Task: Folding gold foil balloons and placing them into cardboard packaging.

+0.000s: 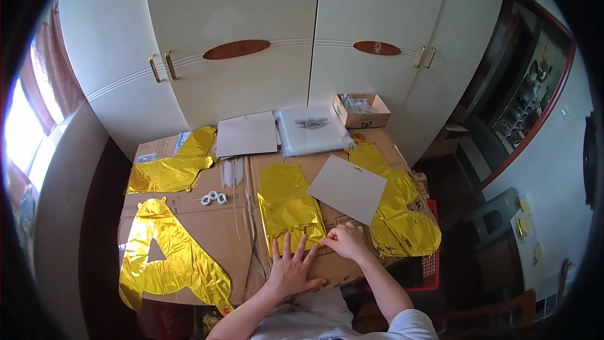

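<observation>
A folded gold foil balloon (286, 198) lies in front of me on the cardboard-covered table. My left hand (292, 274) rests with spread fingers, its fingertips on the foil's near edge. At the near right corner of the same foil, my right hand (345, 241) is closed, its fingertips pinching the edge. Just beyond the right hand lies a white card (348, 189) with a hang hole, partly over another gold foil balloon (406, 220). To my left is a flat gold balloon shaped like the letter A (170, 255).
Another gold balloon (173, 171) lies far left, near small white rolls (214, 198) and thin white sticks (233, 172). Along the back are a stack of white cards (246, 134), a pile of clear plastic bags (313, 131) and an open box (363, 111). Pale cupboards (233, 12) stand behind.
</observation>
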The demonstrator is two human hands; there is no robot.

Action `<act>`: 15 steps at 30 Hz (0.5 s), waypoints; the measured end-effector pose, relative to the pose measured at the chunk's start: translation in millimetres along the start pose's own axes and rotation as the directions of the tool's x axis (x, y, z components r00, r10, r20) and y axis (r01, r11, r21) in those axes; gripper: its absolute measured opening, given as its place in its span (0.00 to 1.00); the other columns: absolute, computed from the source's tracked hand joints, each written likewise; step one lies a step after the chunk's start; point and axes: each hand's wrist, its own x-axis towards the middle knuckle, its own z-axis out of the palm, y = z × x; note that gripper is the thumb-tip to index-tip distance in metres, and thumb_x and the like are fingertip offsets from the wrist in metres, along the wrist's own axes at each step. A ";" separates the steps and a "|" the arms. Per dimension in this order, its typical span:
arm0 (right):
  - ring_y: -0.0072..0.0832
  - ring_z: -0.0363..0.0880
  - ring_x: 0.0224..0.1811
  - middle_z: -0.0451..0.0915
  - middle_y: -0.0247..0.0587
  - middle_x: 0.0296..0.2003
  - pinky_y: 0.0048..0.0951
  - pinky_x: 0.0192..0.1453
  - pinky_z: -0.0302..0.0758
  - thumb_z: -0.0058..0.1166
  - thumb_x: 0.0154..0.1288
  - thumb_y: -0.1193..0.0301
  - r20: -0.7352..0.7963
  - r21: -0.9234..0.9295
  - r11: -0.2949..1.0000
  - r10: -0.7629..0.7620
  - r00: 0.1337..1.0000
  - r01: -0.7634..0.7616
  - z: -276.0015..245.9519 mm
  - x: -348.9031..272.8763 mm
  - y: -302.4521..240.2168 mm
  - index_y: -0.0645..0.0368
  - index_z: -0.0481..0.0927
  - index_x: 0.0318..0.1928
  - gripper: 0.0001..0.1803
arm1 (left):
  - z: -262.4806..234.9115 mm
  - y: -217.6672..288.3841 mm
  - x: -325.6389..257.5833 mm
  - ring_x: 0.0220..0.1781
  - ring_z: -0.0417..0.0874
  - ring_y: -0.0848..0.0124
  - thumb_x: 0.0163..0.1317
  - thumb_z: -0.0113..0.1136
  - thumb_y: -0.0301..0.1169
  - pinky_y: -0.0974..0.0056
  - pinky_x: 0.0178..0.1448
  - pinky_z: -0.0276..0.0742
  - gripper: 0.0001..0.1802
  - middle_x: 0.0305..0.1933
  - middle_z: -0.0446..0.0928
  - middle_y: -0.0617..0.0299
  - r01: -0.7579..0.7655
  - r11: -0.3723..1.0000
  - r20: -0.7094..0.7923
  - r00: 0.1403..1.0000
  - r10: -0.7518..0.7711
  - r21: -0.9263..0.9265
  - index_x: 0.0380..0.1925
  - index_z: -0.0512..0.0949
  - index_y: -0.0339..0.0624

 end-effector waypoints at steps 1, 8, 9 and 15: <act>0.35 0.77 0.42 0.82 0.30 0.29 0.42 0.46 0.65 0.63 0.56 0.49 0.002 -0.014 1.000 -0.003 1.000 0.003 0.2 -0.8 0.7 0.49 0.84 0.25 0.18 | 0.4 -0.2 0.1 0.75 0.49 0.33 0.51 0.46 0.76 0.24 0.71 0.36 0.53 0.75 0.56 0.47 0.001 1.000 -0.001 1.000 -0.001 -0.004 0.72 0.61 0.57; 0.36 0.76 0.44 0.82 0.30 0.31 0.42 0.50 0.65 0.62 0.59 0.53 -0.015 -0.034 0.998 -0.050 0.999 0.049 0.6 -1.2 3.5 0.49 0.83 0.29 0.14 | 0.2 0.2 -0.2 0.76 0.49 0.34 0.51 0.46 0.76 0.24 0.71 0.37 0.53 0.76 0.56 0.48 0.002 1.000 0.009 1.000 -0.002 0.005 0.72 0.61 0.58; 0.36 0.76 0.45 0.82 0.30 0.33 0.42 0.51 0.65 0.61 0.61 0.55 -0.034 0.010 0.998 -0.063 0.997 0.063 1.5 -0.3 7.6 0.48 0.83 0.31 0.12 | -0.6 0.3 0.3 0.76 0.49 0.34 0.51 0.46 0.76 0.24 0.71 0.37 0.53 0.76 0.56 0.48 0.001 1.000 0.011 1.000 -0.001 0.010 0.72 0.61 0.58; 0.37 0.71 0.53 0.78 0.33 0.48 0.41 0.61 0.66 0.58 0.64 0.66 -0.179 0.051 0.945 -0.309 0.934 0.322 1.9 6.9 30.1 0.46 0.85 0.46 0.10 | 0.3 1.3 -0.5 0.75 0.49 0.33 0.52 0.43 0.77 0.24 0.71 0.35 0.52 0.76 0.56 0.48 -0.004 0.999 0.003 1.000 0.004 0.042 0.72 0.62 0.60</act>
